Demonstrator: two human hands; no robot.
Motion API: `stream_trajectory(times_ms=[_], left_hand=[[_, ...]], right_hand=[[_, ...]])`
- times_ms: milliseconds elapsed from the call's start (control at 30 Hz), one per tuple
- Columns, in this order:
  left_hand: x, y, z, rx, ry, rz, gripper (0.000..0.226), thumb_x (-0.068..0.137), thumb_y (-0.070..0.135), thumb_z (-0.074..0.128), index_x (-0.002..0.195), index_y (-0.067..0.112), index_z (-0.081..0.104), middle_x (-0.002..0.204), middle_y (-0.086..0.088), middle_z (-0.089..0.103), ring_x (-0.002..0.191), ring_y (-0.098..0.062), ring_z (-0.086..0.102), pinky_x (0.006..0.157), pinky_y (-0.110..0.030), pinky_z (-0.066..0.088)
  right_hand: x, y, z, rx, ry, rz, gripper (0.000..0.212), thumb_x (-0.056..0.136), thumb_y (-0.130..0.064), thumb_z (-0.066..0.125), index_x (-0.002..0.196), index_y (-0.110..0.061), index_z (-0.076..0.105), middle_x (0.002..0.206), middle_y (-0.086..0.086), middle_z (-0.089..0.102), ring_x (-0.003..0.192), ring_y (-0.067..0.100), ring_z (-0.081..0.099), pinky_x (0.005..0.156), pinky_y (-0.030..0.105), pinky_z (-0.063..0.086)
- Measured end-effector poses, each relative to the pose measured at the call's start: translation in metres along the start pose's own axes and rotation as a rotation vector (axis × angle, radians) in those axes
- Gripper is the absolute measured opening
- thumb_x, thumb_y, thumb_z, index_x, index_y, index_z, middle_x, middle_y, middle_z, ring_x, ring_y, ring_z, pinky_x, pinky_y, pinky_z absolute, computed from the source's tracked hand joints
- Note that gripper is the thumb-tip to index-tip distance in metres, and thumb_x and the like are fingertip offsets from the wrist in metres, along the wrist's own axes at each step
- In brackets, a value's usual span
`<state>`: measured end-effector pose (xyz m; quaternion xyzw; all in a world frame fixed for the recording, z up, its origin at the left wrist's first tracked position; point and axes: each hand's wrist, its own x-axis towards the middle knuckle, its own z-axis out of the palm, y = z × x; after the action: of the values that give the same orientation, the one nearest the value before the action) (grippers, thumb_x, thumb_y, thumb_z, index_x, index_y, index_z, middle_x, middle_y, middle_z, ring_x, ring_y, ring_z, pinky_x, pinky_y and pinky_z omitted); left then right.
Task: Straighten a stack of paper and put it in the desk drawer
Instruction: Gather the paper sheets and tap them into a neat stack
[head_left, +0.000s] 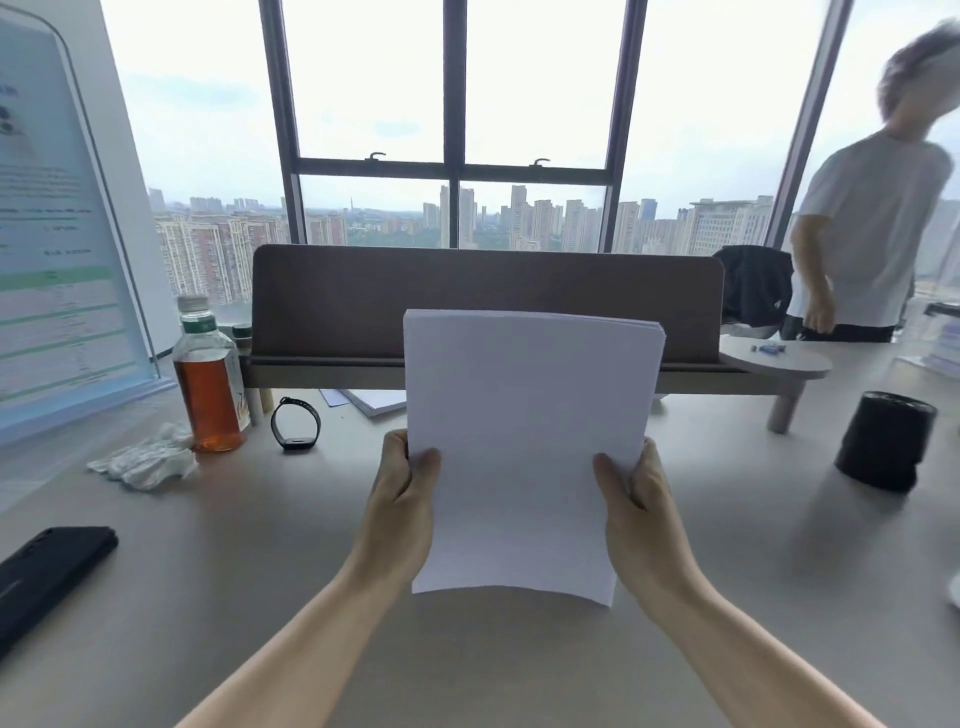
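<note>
We hold the stack of paper (524, 441) upright above the desk (260, 571), left hand (402, 493) and right hand (636, 499) clamping its long side edges, bottom edge hanging free.

A single wide-angle view from the person's head looks forward and slightly down across the bench (260, 545), close above both forearms. It faces the window (457, 130) straight on, and its edges bend with the lens's distortion.
</note>
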<state>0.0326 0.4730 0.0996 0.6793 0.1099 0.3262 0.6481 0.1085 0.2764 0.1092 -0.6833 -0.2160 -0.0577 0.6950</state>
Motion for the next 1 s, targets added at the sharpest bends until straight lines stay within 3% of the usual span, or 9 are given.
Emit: stream_trajectory(times_ms=[200, 300, 433, 600, 700, 767, 833, 933, 1000], left_hand=[[0.001, 0.013, 0.0, 0.055, 0.038, 0.085, 0.017, 0.108, 0.005, 0.043, 0.101, 0.017, 0.054, 0.089, 0.015, 0.068, 0.079, 0.0, 0.061, 0.076, -0.015, 0.048], [-0.01, 0.004, -0.006, 0.12, -0.01, 0.043, 0.013, 0.108, 0.007, 0.042, 0.101, 0.013, 0.051, 0.083, 0.022, 0.069, 0.081, -0.001, 0.06, 0.079, -0.02, 0.048], [-0.017, 0.002, -0.008, 0.157, -0.048, 0.029, 0.011, 0.109, 0.006, 0.039, 0.103, 0.006, 0.048, 0.079, 0.028, 0.07, 0.072, 0.011, 0.059, 0.066, -0.005, 0.044], [-0.015, 0.003, -0.011, 0.191, -0.039, 0.012, 0.017, 0.107, 0.008, 0.043, 0.093, 0.017, 0.047, 0.073, 0.024, 0.065, 0.075, -0.01, 0.058, 0.073, -0.024, 0.046], [-0.001, 0.024, -0.018, 0.296, 0.039, 0.093, 0.022, 0.099, 0.012, 0.063, 0.114, 0.024, 0.052, 0.113, 0.012, 0.07, 0.109, -0.024, 0.067, 0.089, -0.038, 0.054], [0.011, 0.062, -0.021, 0.557, 0.143, 0.384, 0.077, 0.088, 0.023, 0.079, 0.15, 0.026, 0.035, 0.158, -0.003, 0.041, 0.148, -0.025, 0.04, 0.121, -0.044, 0.035], [0.02, 0.114, -0.016, 0.826, 0.082, 0.695, 0.106, 0.084, 0.031, 0.082, 0.165, 0.022, 0.015, 0.174, -0.004, 0.014, 0.161, -0.023, 0.01, 0.129, -0.041, 0.01], [0.033, 0.165, 0.002, 1.123, -0.256, 0.831, 0.081, 0.088, 0.032, 0.077, 0.158, 0.025, 0.036, 0.166, -0.001, 0.039, 0.156, -0.023, 0.032, 0.124, -0.04, 0.028], [0.035, 0.171, 0.008, 1.075, -0.38, 0.714, 0.031, 0.092, 0.027, 0.072, 0.121, 0.03, 0.061, 0.12, 0.003, 0.072, 0.113, -0.021, 0.067, 0.09, -0.034, 0.05]], right_hand=[[0.011, -0.006, -0.002, -0.031, 0.035, -0.063, 0.01, 0.104, -0.006, 0.046, 0.11, -0.01, 0.053, 0.089, -0.021, 0.074, 0.082, -0.004, 0.067, 0.08, 0.023, 0.053], [-0.006, 0.004, 0.001, -0.026, -0.032, 0.027, 0.021, 0.104, -0.005, 0.045, 0.112, -0.022, 0.053, 0.101, -0.02, 0.077, 0.097, 0.0, 0.071, 0.095, 0.033, 0.054], [-0.012, 0.014, 0.001, -0.034, -0.052, 0.093, 0.022, 0.105, -0.008, 0.045, 0.115, -0.025, 0.053, 0.108, -0.016, 0.077, 0.104, 0.005, 0.072, 0.103, 0.045, 0.052], [-0.013, 0.012, -0.002, -0.152, -0.033, 0.047, 0.023, 0.104, -0.011, 0.046, 0.114, -0.03, 0.053, 0.105, -0.024, 0.076, 0.101, 0.003, 0.071, 0.1, 0.046, 0.053], [-0.009, 0.008, -0.008, -0.225, 0.004, -0.012, 0.015, 0.103, -0.017, 0.048, 0.109, -0.03, 0.051, 0.104, -0.019, 0.075, 0.099, 0.011, 0.072, 0.094, 0.051, 0.055], [-0.005, 0.003, -0.012, -0.257, 0.002, -0.072, 0.011, 0.102, -0.019, 0.049, 0.11, -0.026, 0.05, 0.105, -0.009, 0.074, 0.098, 0.019, 0.072, 0.09, 0.055, 0.056], [-0.003, -0.004, -0.014, -0.316, -0.012, -0.131, 0.01, 0.102, -0.022, 0.048, 0.112, -0.02, 0.049, 0.103, -0.003, 0.072, 0.095, 0.024, 0.07, 0.086, 0.057, 0.056], [-0.001, -0.02, -0.015, -0.421, -0.039, -0.217, 0.011, 0.103, -0.023, 0.048, 0.105, -0.012, 0.048, 0.096, 0.001, 0.07, 0.086, 0.025, 0.069, 0.073, 0.05, 0.057], [0.002, -0.033, -0.019, -0.47, -0.061, -0.281, 0.009, 0.103, -0.021, 0.049, 0.101, -0.012, 0.047, 0.089, -0.002, 0.068, 0.078, 0.022, 0.066, 0.064, 0.042, 0.054]])
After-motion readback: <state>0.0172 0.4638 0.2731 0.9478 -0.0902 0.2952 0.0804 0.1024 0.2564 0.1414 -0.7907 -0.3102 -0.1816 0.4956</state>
